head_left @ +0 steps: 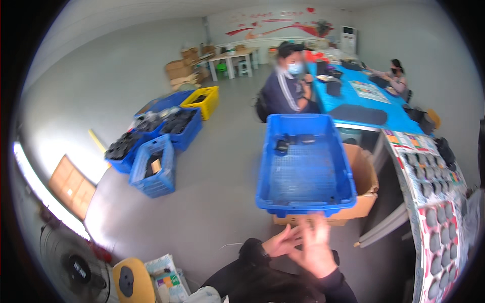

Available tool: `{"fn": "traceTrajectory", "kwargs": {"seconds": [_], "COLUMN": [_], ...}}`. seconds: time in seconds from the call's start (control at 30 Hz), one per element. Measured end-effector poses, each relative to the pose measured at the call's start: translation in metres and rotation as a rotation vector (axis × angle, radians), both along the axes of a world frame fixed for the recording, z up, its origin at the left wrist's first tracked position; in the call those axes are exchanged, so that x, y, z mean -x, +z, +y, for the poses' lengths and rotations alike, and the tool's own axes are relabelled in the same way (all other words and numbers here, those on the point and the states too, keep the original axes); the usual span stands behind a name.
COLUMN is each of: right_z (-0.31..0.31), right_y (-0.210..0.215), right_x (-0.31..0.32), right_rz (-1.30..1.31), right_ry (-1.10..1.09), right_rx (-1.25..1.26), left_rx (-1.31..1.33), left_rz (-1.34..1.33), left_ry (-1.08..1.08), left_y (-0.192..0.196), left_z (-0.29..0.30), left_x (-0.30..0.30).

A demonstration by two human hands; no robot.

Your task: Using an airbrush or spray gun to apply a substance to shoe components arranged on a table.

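Note:
My left hand (281, 242) and my right hand (317, 250) are close together in front of my body, partly overlapping. The fingers of both are stretched out, somewhat blurred by motion, and nothing shows in either hand. Just beyond them a blue plastic crate (303, 177) rests on an open cardboard box (365, 174). My right fingertips come close to the crate's near rim; whether they touch it I cannot tell. Inside the crate, toward its far end, lie a black piece (282, 146) and a dark grey piece (305, 138).
A table with a blue cover (348, 96) runs along the right; a masked person (283, 91) sits beside it, another person (399, 81) behind it. Dark oval pads line a side table (424, 222). Blue crates (154, 169), a yellow crate (204, 103) and a fan (76, 267) are left.

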State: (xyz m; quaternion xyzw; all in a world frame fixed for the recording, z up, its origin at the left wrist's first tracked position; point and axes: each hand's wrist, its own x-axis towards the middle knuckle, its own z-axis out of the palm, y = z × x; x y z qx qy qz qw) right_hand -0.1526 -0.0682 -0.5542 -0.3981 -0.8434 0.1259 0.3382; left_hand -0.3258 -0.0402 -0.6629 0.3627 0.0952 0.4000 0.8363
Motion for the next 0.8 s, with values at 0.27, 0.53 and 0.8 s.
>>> {"fn": "traceTrajectory", "kwargs": {"seconds": [0.27,0.53,0.8], "right_z": [-0.021,-0.012,0.022], "right_y": [-0.039,-0.051,-0.272], "right_x": [-0.011,0.011,-0.081], "right_rz": [-0.654,-0.089,-0.872], "right_ry": [0.499,0.322,-0.448], "right_rx": [0.464,0.514,0.807], "left_rx": [-0.018,-0.867,-1.144], "left_rz": [0.297,1.594,2.006], "left_ry": [0.027,-0.550,-0.044], "left_y": [-0.048,-0.227,-0.315], "left_z": [0.020,0.000,-0.007], "left_x": [0.054,0.062,0.088]}}
